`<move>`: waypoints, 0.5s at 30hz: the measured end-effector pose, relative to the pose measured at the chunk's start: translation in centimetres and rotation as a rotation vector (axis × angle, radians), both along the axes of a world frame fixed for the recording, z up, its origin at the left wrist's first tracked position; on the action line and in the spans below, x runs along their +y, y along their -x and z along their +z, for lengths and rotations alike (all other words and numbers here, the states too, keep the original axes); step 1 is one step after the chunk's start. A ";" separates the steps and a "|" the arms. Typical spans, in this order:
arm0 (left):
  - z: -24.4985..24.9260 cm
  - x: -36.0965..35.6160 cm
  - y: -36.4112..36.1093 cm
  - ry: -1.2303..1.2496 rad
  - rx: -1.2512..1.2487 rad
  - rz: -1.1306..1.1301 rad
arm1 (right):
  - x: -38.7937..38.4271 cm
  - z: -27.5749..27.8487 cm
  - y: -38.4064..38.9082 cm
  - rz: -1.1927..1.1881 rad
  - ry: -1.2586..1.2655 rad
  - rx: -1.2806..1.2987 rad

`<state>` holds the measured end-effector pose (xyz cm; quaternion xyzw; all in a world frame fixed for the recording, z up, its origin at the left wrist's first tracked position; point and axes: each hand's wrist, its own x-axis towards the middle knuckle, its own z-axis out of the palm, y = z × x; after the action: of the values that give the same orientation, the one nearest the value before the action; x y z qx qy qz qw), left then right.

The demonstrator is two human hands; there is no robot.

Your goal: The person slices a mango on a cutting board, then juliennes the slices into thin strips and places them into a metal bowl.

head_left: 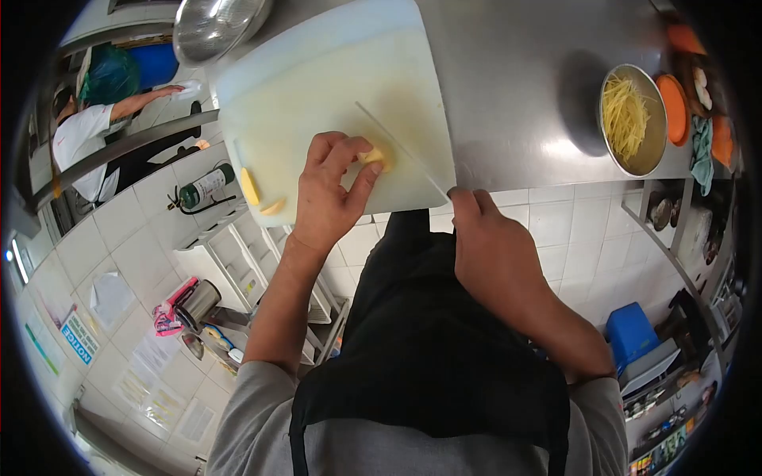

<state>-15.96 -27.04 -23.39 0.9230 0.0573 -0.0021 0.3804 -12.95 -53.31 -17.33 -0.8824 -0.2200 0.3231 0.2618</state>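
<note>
On a white cutting board [286,111], my left hand [333,178] pinches a pale yellow potato piece [376,158] between thumb and fingers. My right hand [496,246] is closed around the handle of a knife [405,151]. The thin blade lies over the board just right of the potato piece, its tip pointing up and left, with a small gap between them. Two yellow slices, one long [249,186] and one shorter [273,207], rest near the board's lower left corner.
A metal bowl of yellow shreds [625,119] stands on the steel counter [516,95] at right, beside orange containers [673,109] and a green cloth [702,155]. An empty metal bowl [216,28] sits at upper left. Another person [83,139] is beyond the counter at left.
</note>
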 end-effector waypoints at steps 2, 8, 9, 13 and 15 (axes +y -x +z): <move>-0.3 0.0 -0.2 0.085 0.071 0.018 | -0.1 1.3 0.2 0.044 0.022 -0.003; -1.0 0.1 -0.1 0.132 0.060 0.018 | -0.6 2.5 1.9 0.027 0.018 0.039; -0.9 -0.1 0.1 0.137 0.065 0.028 | -0.7 2.6 1.9 0.003 0.006 0.081; -0.7 -0.3 0.0 0.129 0.091 0.027 | -0.8 2.9 1.4 0.023 0.013 0.084; -0.9 -0.1 0.0 0.134 0.092 0.025 | -0.8 2.5 1.1 0.028 0.003 0.081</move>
<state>-16.01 -27.19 -24.26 0.8937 0.0857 -0.0434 0.4382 -14.02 -54.06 -14.87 -0.8658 -0.2212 0.3624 0.2648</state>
